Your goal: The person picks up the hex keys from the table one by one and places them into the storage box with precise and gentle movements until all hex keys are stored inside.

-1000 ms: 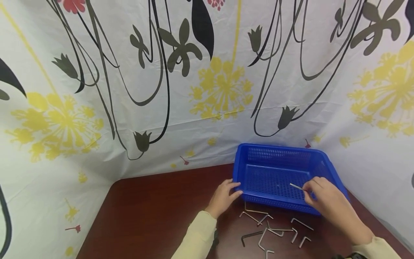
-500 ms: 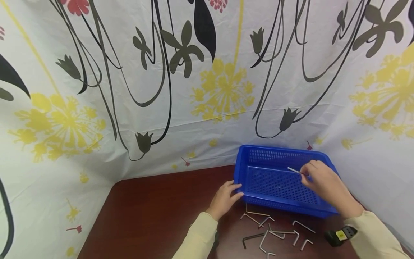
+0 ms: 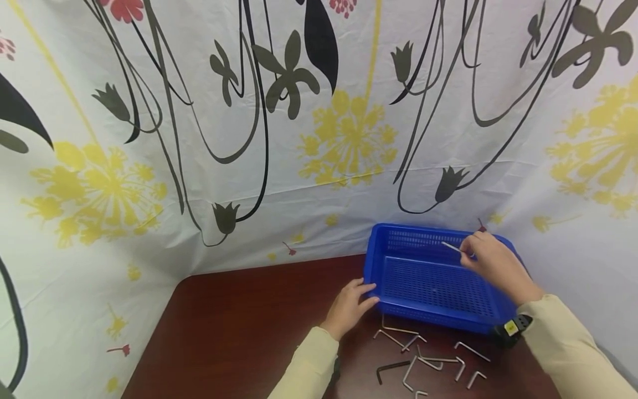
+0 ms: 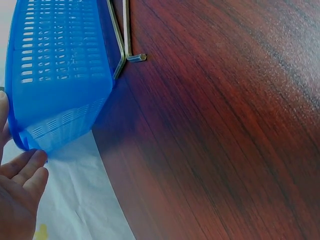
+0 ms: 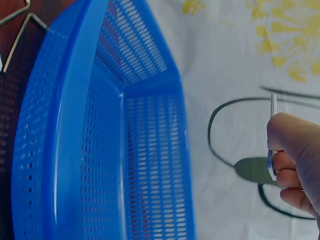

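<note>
My right hand (image 3: 493, 263) pinches a silver hex key (image 3: 451, 247) above the far right part of a blue plastic basket (image 3: 433, 318). In the right wrist view, thumb and fingers close around the hex key (image 5: 273, 107), whose long end sticks out past the thumb. My left hand (image 3: 346, 306) holds the basket's left front corner; in the left wrist view its fingers (image 4: 35, 165) are at the basket rim (image 4: 17, 135), with the thumb at the picture's edge. Several loose hex keys (image 3: 438, 360) of differing sizes, one of them black (image 3: 391, 367), lie in front of the basket.
Basket and keys stand on a dark red-brown wooden table (image 3: 239, 327). A white cloth (image 3: 279, 166) with flower prints hangs close behind the basket and along both sides. Perforated walls enclose the basket's bare bottom (image 3: 428, 285).
My right hand has moved away from me with the hex key, from over the basket's front part towards its back wall. The left hand stays on the corner. The head view shifts slightly.
</note>
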`<state>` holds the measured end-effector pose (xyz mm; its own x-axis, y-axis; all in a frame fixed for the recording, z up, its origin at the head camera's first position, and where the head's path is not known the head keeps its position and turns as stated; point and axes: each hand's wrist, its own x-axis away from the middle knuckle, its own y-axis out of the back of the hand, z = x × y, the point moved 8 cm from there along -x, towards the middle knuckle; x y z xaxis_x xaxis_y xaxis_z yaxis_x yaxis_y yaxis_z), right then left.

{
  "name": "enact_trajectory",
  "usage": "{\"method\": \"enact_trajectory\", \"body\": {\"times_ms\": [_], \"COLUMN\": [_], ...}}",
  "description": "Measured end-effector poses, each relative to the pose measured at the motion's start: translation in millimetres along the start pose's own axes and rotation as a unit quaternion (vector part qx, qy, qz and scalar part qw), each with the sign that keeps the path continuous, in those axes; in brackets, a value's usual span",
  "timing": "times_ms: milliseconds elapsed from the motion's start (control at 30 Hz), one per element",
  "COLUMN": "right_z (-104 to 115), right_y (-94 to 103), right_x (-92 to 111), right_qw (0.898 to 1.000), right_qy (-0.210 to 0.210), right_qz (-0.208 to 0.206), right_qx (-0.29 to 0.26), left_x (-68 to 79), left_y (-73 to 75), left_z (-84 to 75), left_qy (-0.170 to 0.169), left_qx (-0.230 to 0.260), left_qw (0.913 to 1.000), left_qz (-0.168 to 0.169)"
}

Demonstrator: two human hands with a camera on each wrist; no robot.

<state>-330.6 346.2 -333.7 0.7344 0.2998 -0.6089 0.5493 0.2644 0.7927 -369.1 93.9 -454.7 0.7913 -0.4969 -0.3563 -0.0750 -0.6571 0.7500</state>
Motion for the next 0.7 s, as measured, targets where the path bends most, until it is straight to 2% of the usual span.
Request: {"method": "enact_trajectory", "body": {"times_ms": [533, 700], "right_z": [-45.0, -56.9], "right_y": [-32.9, -45.0], "right_x": [0.0, -0.1], "right_qw": [0.998, 0.995], "right_qy": [-0.020, -0.048], "right_qz": [0.047, 0.078], "right_qx": [-0.027, -0.040], "left_x": [-1.8, -1.0], "left_y": [0.8, -0.4], "left_z": [2.7, 3.4], "left_qy": [0.007, 0.010], "left_qx": [0.010, 0.015], "left_qw": [0.9999, 0.9998], "left_qz": [0.001, 0.000]}}
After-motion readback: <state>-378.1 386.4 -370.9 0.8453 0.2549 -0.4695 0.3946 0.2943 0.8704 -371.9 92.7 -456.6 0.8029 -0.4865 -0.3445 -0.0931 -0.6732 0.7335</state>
